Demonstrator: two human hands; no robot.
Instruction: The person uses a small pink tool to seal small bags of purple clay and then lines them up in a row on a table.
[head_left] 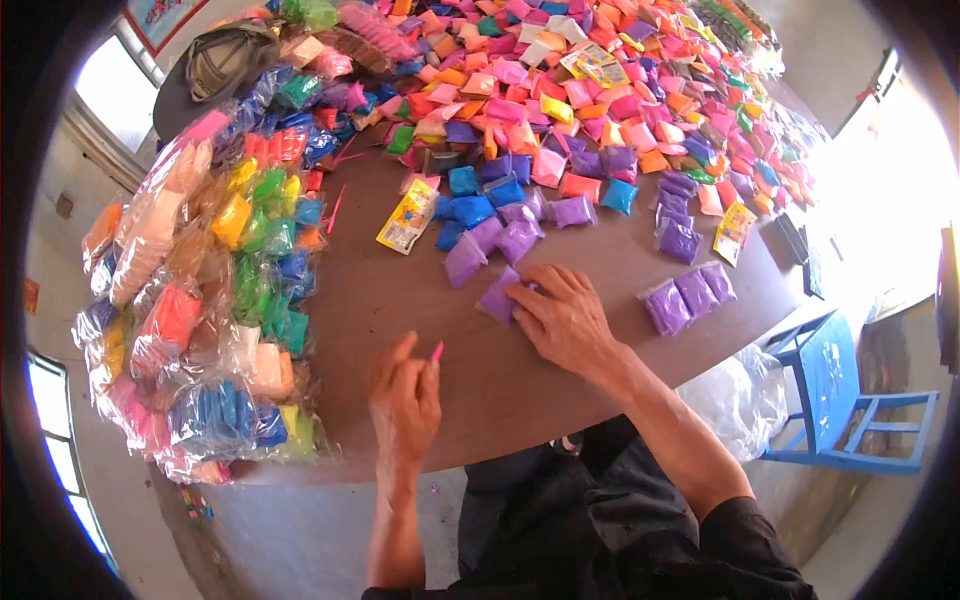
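Note:
My right hand has its fingers and thumb on a small purple packet lying on the brown table. Between the fingers of my left hand, a thin pink plastic stick pokes upward; the hand hovers over the table's near side. Just beyond the right hand lie loose purple packets and blue packets. To its right rests a clear bag of purple packets, in a row. Another purple stack sits behind that bag.
Clear bags of multicoloured packets line the left edge, with a cap behind them. A large heap of loose packets covers the far side. Printed cards lie on the table. A blue chair stands right, beside clear plastic.

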